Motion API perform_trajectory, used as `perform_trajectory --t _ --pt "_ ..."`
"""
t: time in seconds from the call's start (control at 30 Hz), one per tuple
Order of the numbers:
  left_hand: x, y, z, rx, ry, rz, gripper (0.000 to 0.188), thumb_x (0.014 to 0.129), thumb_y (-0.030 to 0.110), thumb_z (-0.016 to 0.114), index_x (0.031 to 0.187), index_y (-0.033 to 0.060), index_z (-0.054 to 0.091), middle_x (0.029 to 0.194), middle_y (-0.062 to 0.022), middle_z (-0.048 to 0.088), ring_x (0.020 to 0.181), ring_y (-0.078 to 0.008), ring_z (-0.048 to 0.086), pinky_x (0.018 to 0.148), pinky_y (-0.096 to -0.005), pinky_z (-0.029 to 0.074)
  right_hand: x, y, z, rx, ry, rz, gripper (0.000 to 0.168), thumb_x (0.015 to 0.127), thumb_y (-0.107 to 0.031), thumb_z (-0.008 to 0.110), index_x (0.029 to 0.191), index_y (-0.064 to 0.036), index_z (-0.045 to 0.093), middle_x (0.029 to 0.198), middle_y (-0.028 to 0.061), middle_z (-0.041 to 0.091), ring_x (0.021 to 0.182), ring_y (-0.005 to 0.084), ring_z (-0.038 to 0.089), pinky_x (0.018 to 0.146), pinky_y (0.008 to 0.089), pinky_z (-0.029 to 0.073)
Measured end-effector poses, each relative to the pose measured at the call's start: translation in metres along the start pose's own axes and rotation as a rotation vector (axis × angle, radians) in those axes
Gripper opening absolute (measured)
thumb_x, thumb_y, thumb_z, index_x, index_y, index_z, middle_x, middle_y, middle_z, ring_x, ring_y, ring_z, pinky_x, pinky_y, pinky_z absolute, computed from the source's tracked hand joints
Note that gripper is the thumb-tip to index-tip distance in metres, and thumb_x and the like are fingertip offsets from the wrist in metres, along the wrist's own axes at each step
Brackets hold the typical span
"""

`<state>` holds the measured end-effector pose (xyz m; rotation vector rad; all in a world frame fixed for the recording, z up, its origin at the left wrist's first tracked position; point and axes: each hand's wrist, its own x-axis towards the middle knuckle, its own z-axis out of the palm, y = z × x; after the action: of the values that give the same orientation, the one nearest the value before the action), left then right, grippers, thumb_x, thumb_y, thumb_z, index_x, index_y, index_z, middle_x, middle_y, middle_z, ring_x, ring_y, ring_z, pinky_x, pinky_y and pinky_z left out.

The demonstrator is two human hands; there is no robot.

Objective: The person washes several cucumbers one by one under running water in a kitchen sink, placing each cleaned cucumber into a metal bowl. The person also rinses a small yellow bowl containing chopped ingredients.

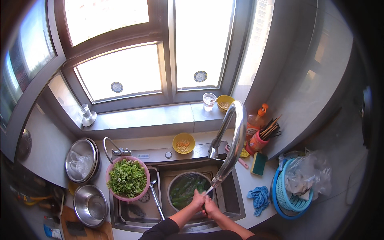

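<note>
Water runs from the chrome gooseneck faucet [240, 135] onto my two hands above the right sink basin. My left hand [198, 199] and my right hand [211, 207] are close together at the stream; whether either holds anything is hidden by the fingers and water. Below them a round metal bowl [170, 192] stands in the basin, filled with water and long green vegetables [183, 192]. On the left, a pink colander [108, 189] heaped with leafy greens [127, 178] rests over the left basin. A long-handled metal ladle [156, 199] leans beside it.
Steel bowls [90, 205] and a wooden cutting board [103, 232] lie left. Behind the sink is a yellow bowl [183, 143] of small pale pieces. At right are a sponge [259, 163], a blue cloth [258, 199], a chopstick holder [257, 142], a soap bottle [255, 121] and blue baskets [280, 192].
</note>
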<state>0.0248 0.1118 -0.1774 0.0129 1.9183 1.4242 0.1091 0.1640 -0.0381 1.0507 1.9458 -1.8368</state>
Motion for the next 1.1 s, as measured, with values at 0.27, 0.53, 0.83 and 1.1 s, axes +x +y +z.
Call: perform_trajectory --t 0.27,0.53,0.83,1.1 --pt "-0.019 0.059 -0.047 -0.168 -0.068 -0.281 0.018 0.082 0.007 0.056 0.097 -0.002 0.057 0.075 -0.015 0.059 0.054 -0.0218 0.057 0.045 -0.0344 0.048 -0.038 -0.026 -0.02 -0.323 -0.15 -0.034 0.047 0.091 -0.045 0.046 0.073 -0.002 0.057 0.06 0.0059 0.059 0.046 0.0133 0.054 0.044 0.0297 0.043" --pt "-0.094 0.128 -0.084 0.102 -0.509 -0.296 0.036 0.092 0.041 0.048 0.09 0.0076 0.06 0.065 -0.0025 0.059 0.046 -0.0074 0.048 0.042 -0.0205 0.04 0.02 -0.005 -0.082 0.461 0.287 -0.014 0.022 0.077 -0.019 0.071 0.069 -0.005 0.055 0.061 0.0034 0.054 0.044 0.0123 0.049 0.034 0.0262 0.037" --pt "-0.102 0.094 -0.04 -0.189 -0.262 -0.255 0.041 0.093 0.038 0.042 0.086 0.0016 0.058 0.065 -0.0062 0.058 0.045 -0.0127 0.05 0.039 -0.0261 0.039 0.056 -0.004 0.0 0.828 0.09 0.238 0.028 0.086 -0.034 0.059 0.079 -0.007 0.055 0.073 0.0051 0.055 0.063 0.0188 0.054 0.053 0.0344 0.045" --pt "-0.043 -0.018 -0.03 0.571 -0.037 0.354 0.05 0.093 0.034 0.036 0.078 -0.007 0.061 0.067 -0.0193 0.061 0.058 -0.0331 0.058 0.055 -0.0427 0.045 0.099 0.041 0.031 0.232 0.293 -0.051 0.039 0.092 -0.035 0.043 0.09 0.0 0.058 0.078 0.0132 0.061 0.068 0.0234 0.059 0.06 0.0393 0.049"
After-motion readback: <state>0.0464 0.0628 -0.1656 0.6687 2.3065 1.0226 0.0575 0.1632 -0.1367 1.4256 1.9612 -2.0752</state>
